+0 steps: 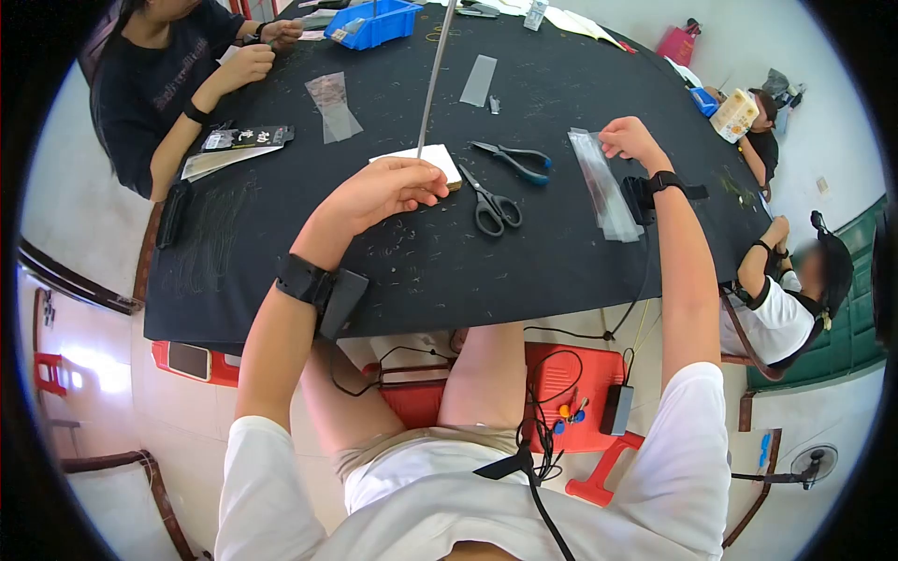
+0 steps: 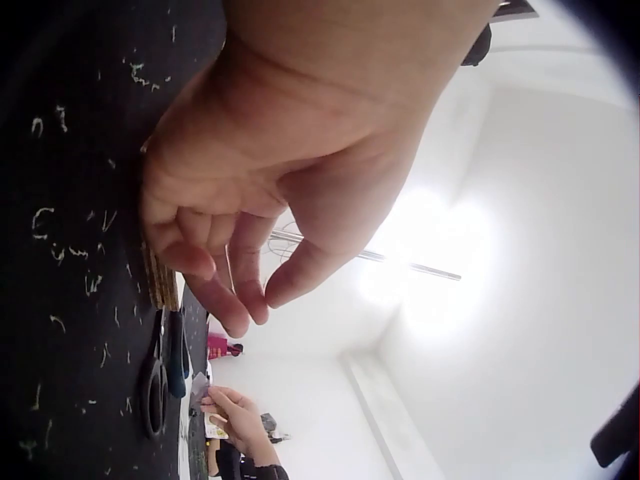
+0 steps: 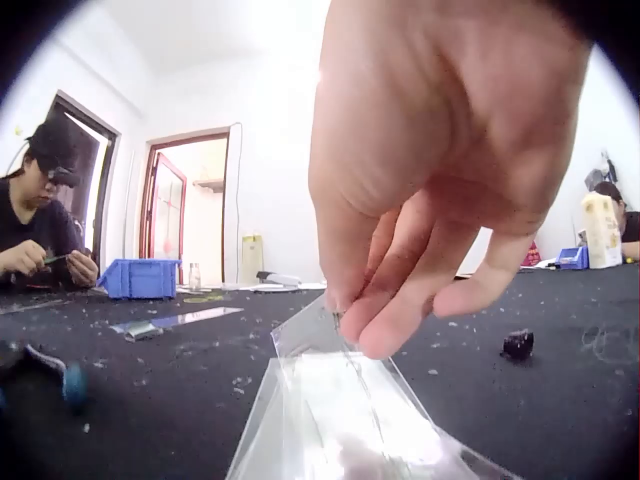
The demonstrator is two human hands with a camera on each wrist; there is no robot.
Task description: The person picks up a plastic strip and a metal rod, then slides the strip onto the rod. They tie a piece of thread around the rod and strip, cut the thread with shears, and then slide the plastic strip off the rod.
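Note:
My left hand (image 1: 398, 190) hovers at the near edge of a small block (image 1: 453, 168) with a white top and layered brown sides, its fingers loosely curled. A thin metal rod (image 1: 433, 79) rises upright from behind this hand; its foot is hidden. Close by on the right lie black-handled scissors (image 1: 490, 206) and blue-handled pliers (image 1: 514, 159). My right hand (image 1: 633, 142) pinches the upper end of a clear plastic sleeve (image 3: 308, 328) between thumb and fingers. Beneath it, more clear sleeves (image 1: 603, 192) are stacked on the black tabletop.
Loose clear plastic pieces (image 1: 479, 80) lie farther back. A blue bin (image 1: 374, 23) stands at the far edge. At the left are a black-and-white packet (image 1: 245, 140) and a seated person (image 1: 168, 84) working with both hands. Other people sit at the right. Small scraps dot the black cloth (image 1: 421, 271).

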